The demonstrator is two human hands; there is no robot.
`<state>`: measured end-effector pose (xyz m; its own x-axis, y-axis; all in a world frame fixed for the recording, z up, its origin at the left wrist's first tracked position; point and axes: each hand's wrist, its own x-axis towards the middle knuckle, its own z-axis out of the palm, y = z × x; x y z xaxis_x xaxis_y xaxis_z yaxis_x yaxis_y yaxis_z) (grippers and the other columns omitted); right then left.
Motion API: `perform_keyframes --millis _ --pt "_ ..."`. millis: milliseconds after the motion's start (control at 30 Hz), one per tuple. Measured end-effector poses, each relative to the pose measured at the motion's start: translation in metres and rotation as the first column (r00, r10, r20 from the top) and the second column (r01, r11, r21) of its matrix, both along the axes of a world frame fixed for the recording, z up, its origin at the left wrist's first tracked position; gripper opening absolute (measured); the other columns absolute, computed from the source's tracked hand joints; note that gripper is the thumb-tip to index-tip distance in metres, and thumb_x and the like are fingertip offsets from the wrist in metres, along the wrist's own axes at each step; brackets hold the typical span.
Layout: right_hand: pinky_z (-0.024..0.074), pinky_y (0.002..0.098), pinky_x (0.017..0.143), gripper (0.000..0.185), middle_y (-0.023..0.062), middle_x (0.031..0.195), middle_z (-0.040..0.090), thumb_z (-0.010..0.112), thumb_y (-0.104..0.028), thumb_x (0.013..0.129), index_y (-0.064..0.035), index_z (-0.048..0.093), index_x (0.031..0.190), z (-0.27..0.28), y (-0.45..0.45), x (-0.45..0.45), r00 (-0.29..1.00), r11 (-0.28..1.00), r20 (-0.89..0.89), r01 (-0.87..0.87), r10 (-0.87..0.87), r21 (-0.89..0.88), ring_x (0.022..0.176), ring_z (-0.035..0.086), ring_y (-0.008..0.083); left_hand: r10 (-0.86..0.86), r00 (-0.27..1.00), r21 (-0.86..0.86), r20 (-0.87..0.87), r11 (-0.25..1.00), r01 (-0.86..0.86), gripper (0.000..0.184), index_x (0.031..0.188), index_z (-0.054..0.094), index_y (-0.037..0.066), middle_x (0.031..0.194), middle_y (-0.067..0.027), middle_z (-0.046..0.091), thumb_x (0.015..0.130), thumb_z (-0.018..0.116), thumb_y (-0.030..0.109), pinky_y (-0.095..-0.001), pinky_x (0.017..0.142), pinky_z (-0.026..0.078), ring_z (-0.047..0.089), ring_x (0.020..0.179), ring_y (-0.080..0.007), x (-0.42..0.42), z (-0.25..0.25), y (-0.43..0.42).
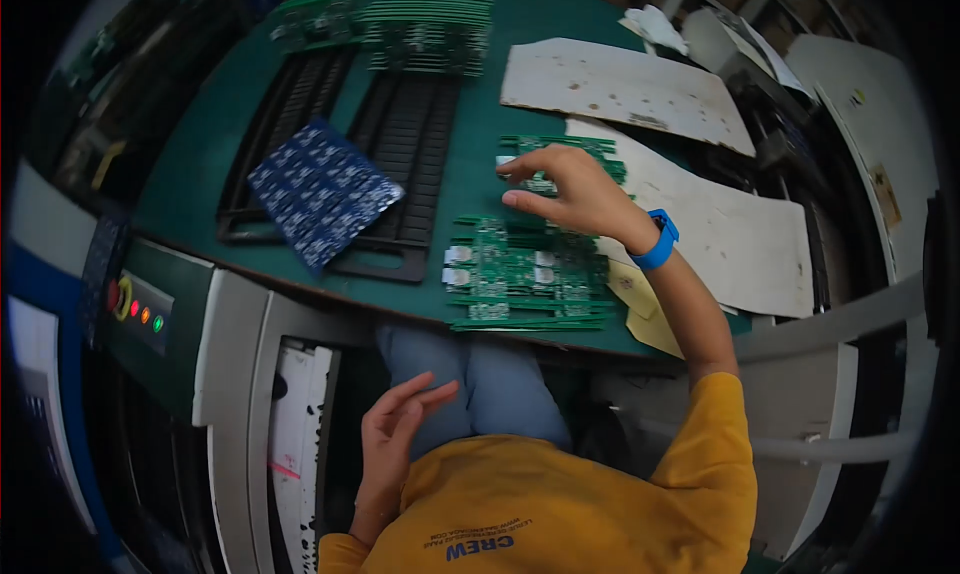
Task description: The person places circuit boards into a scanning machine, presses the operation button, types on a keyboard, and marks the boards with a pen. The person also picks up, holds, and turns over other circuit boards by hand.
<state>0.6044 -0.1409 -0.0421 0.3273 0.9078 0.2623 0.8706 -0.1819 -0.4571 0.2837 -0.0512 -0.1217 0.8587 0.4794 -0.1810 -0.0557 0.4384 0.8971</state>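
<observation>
Green circuit boards [490, 262] lie stacked before us in the head view. Our right hand [574, 188], fingers parted, is above them, contact unclear; our left hand [390, 432], loosely curled, looks empty. Which boards are finished, we cannot judge.

Green table [200, 164] underneath. Blue panel [325, 194], 10 o'clock, tilted across two black racks [425, 124], 10 to 11. Stained whitish sheet [615, 84] at 1, another pale sheet [735, 239] toward 3, yellow paper [655, 336] between 3 and 4. Crumpled white cloth-like item [656, 29], 1. Control panel [150, 299], 9: red, orange, green lights. Grey tube [840, 449], 4.
</observation>
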Motion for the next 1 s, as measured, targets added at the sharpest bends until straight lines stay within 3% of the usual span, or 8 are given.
perform_keyframes --millis 400,567,633,733,767,800,933,1000 --pt "0.0396 0.0358 0.065 0.06 0.0119 0.078 0.054 0.061 -0.064 0.064 -0.0042 0.06 0.062 -0.017 0.138 -0.044 0.827 0.996 0.558 0.086 -0.072 0.001 0.081 0.048 0.0263 0.163 0.985 0.208 0.051 0.963 -0.17 0.029 0.118 0.05 -0.001 0.107 -0.0148 0.061 0.091 0.044 0.01 -0.0309 0.096 0.036 0.054 0.106 -0.019 -0.088 0.036 0.017" --pt "0.04 0.0301 0.05 0.054 0.0081 0.059 0.055 0.07 -0.051 0.066 -0.0004 0.058 0.054 -0.02 0.159 -0.027 0.996 0.931 0.01 0.087 -0.089 -0.356 0.054 0.05 0.0158 0.477 0.872 0.511 0.106 0.727 -0.459 0.026 0.113 0.056 0.003 0.106 -0.0094 0.062 0.091 0.046 0.012 -0.0294 0.093 0.039 0.056 0.103 -0.017 -0.161 0.047 0.03" --pt "0.0324 0.0247 0.042 0.038 0.0003 0.062 0.054 0.072 -0.036 0.071 -0.0034 0.056 0.06 -0.052 0.163 0.005 0.975 0.987 -0.223 -0.019 -0.017 -0.161 0.045 0.042 0.0083 0.687 0.724 0.775 0.061 0.425 -0.469 0.025 0.11 0.058 0.003 0.107 -0.0104 0.062 0.088 0.05 0.012 -0.0313 0.092 0.04 0.056 0.104 -0.021 -0.199 0.065 0.036" --pt "0.0259 0.0213 0.04 0.026 -0.0051 0.062 0.048 0.07 -0.02 0.075 -0.0059 0.051 0.085 -0.041 0.16 -0.003 0.632 0.987 -0.768 0.03 0.102 0.156 0.044 0.036 0.0035 0.873 0.456 0.968 0.173 -0.064 -0.244 0.028 0.112 0.057 0.004 0.114 -0.0142 0.057 0.085 0.052 0.011 -0.0348 0.095 0.038 0.052 0.11 -0.0268 -0.26 0.087 0.052" --pt "0.0248 0.0195 0.041 0.029 -0.0059 0.061 0.046 0.07 -0.017 0.076 -0.0063 0.048 0.092 -0.034 0.162 -0.001 0.427 0.977 -0.895 0.102 0.128 0.188 0.045 0.034 0.0018 0.916 0.364 0.98 0.17 -0.119 -0.159 0.031 0.116 0.054 0.004 0.118 -0.0153 0.054 0.087 0.051 0.015 -0.0365 0.097 0.035 0.049 0.113 -0.0287 -0.281 0.092 0.059" --pt "0.0257 0.0193 0.043 0.042 -0.0058 0.061 0.043 0.069 -0.015 0.077 -0.0026 0.046 0.11 -0.028 0.164 0.0 0.463 0.952 -0.881 0.22 0.092 0.214 0.047 0.034 0.0017 0.948 0.268 0.985 0.173 -0.161 -0.069 0.035 0.12 0.05 0.004 0.121 -0.0164 0.052 0.088 0.05 0.018 -0.0382 0.1 0.032 0.046 0.116 -0.0306 -0.302 0.095 0.066" --pt "0.0228 0.0202 0.044 0.065 -0.004 0.062 0.043 0.064 -0.014 0.082 0.0031 0.029 0.134 0.013 0.169 -0.03 0.831 0.824 -0.554 0.351 -0.055 0.445 0.05 0.031 0.0021 0.992 -0.049 0.922 0.12 -0.093 0.375 0.059 0.131 0.034 0.002 0.121 -0.0224 0.049 0.09 0.039 0.044 -0.0444 0.105 0.02 0.043 0.117 -0.0351 -0.385 0.082 0.089" --pt "0.0197 0.021 0.045 0.06 -0.0036 0.061 0.044 0.063 -0.019 0.083 0.0055 0.035 0.13 0.033 0.17 -0.043 0.987 0.692 -0.158 0.094 0.029 0.716 0.05 0.029 0.0016 0.929 -0.276 0.881 -0.248 0.335 0.334 0.067 0.131 0.034 0.0 0.113 -0.0239 0.053 0.089 0.034 0.052 -0.0474 0.103 0.022 0.047 0.112 -0.0354 -0.408 0.078 0.097"
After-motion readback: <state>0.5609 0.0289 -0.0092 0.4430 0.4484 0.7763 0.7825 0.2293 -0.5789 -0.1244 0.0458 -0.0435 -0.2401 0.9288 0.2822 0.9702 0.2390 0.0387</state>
